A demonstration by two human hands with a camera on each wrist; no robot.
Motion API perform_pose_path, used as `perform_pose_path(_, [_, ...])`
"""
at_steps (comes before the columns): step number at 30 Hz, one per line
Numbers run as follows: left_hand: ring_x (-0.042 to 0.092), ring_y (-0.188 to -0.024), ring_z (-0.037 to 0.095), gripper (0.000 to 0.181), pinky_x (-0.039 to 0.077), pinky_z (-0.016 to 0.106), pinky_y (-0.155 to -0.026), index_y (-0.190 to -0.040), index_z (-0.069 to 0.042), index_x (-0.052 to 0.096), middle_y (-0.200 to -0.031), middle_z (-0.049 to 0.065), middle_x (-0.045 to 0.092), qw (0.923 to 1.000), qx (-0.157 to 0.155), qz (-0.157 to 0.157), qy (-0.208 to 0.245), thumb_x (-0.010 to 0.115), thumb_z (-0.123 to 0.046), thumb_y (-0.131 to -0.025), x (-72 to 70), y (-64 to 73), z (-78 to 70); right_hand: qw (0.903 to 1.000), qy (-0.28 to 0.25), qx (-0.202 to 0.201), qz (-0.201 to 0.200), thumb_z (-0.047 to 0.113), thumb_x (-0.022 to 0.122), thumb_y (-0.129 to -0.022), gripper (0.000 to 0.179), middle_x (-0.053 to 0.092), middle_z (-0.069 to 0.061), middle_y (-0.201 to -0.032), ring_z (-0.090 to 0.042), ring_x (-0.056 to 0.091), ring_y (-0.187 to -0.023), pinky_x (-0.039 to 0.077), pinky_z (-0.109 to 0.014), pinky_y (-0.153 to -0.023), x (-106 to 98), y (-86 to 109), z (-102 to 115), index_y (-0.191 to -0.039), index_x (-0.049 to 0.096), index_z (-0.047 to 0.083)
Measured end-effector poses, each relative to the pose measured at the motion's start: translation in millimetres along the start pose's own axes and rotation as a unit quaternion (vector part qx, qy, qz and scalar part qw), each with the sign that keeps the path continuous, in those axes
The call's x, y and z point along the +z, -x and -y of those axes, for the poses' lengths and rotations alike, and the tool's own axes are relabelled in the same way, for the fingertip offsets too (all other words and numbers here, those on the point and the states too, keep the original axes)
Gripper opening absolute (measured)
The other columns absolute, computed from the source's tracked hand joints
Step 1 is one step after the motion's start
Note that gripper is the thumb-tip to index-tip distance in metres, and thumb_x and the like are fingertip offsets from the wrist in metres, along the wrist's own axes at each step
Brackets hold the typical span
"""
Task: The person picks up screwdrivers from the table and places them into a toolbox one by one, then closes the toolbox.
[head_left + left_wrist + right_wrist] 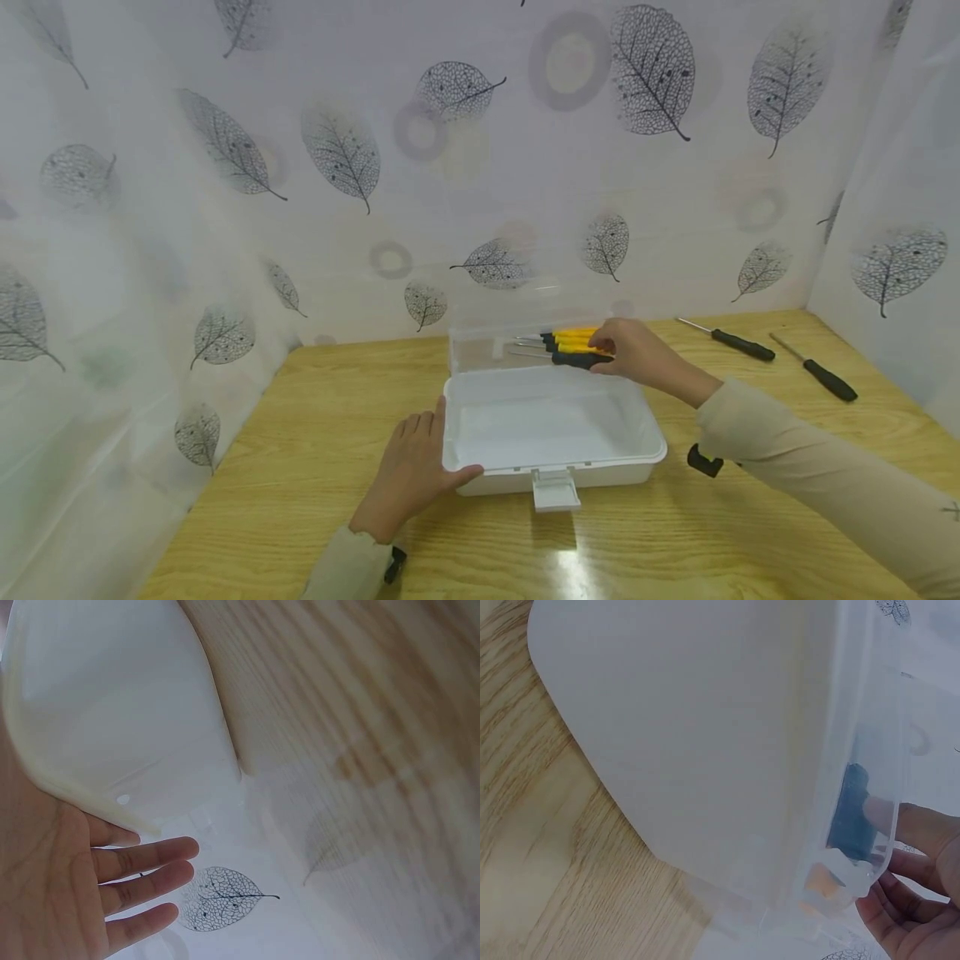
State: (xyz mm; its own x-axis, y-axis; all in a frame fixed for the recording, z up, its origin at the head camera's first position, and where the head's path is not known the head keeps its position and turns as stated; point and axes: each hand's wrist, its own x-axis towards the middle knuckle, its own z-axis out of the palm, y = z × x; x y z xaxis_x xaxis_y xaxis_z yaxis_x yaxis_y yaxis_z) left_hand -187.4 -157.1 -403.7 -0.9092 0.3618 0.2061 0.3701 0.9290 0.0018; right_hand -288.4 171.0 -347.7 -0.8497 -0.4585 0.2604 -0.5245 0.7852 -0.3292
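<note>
Steadying the white box (615, 474) midway along the counter (352, 392), it seems, the left hand (415, 465) lies straight-fingered alongside; near the back edge, the right hand (633, 350) reaches clear lid (476, 357) and screwdrivers (581, 348), its hold unclear.

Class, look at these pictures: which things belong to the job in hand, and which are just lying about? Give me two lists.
Likely in the job:
- box, left hand touching it
- open lid, right hand at its edge
- screwdrivers in the lid

Apparently just lying about, untouched:
- farther loose screwdriver
- nearer loose screwdriver
</note>
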Motion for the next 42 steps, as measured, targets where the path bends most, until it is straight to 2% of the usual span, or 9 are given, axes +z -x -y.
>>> perform_pose_path(9, [0.055,-0.113,0.033,0.107,0.044,0.045,-0.100,-0.142,0.008,0.031,-0.120,0.019,0.058,1.0000,0.000,0.001,0.001,0.052,-0.074,-0.076,0.3,0.8,0.3,0.9999,-0.006,-0.010,-0.001,0.013,0.080,-0.072,0.036,0.066,-0.014,-0.090,-0.021,0.062,-0.077,0.056,-0.036,-0.071,-4,5.2,-2,-0.101,0.067,-0.006])
perform_pose_path(18, [0.054,-0.114,0.034,0.108,0.043,0.045,-0.101,-0.143,0.007,0.029,-0.122,0.020,0.057,0.9999,-0.007,0.008,0.004,0.055,-0.072,-0.074,1.2,0.2,-0.4,0.9995,-0.030,-0.001,0.004,0.014,0.077,-0.076,0.037,0.067,-0.019,-0.099,-0.028,0.064,-0.086,0.056,-0.041,-0.077,-13,12.4,-7,-0.105,0.065,-0.006])
perform_pose_path(26, [0.054,-0.114,0.033,0.107,0.043,0.045,-0.101,-0.143,0.007,0.029,-0.121,0.019,0.058,1.0000,-0.005,0.007,0.001,0.055,-0.072,-0.074,1.0,0.4,-0.4,0.9985,-0.033,-0.024,-0.036,0.011,0.077,-0.075,0.036,0.068,-0.020,-0.098,-0.030,0.064,-0.086,0.057,-0.042,-0.077,-28,21.2,-14,-0.105,0.066,-0.006])
perform_pose_path(29, [0.054,-0.114,0.033,0.107,0.043,0.045,-0.100,-0.143,0.007,0.030,-0.120,0.019,0.058,1.0000,-0.005,0.005,0.001,0.055,-0.072,-0.075,1.2,0.5,-0.3,0.9984,-0.023,-0.018,-0.048,0.012,0.078,-0.074,0.036,0.068,-0.018,-0.098,-0.030,0.065,-0.085,0.057,-0.042,-0.076,-37,24.5,-17,-0.104,0.067,-0.005])
perform_pose_path(35, [0.057,-0.109,0.031,0.106,0.046,0.043,-0.097,-0.141,0.007,0.034,-0.115,0.018,0.060,0.9998,0.003,-0.018,-0.011,0.053,-0.074,-0.075,2.5,0.7,0.2,0.9983,-0.026,0.009,-0.052,0.017,0.076,-0.078,0.035,0.068,-0.019,-0.102,-0.031,0.065,-0.089,0.055,-0.046,-0.080,-57,33.7,-23,-0.107,0.067,-0.002])
perform_pose_path(42, [0.057,-0.109,0.031,0.107,0.047,0.042,-0.096,-0.140,0.008,0.034,-0.115,0.018,0.061,0.9997,0.005,-0.021,-0.014,0.052,-0.074,-0.075,3.4,1.5,0.4,0.9958,-0.002,0.012,-0.090,0.015,0.076,-0.078,0.031,0.069,-0.017,-0.098,-0.030,0.066,-0.086,0.056,-0.044,-0.076,-69,45.9,-43,-0.103,0.068,-0.001])
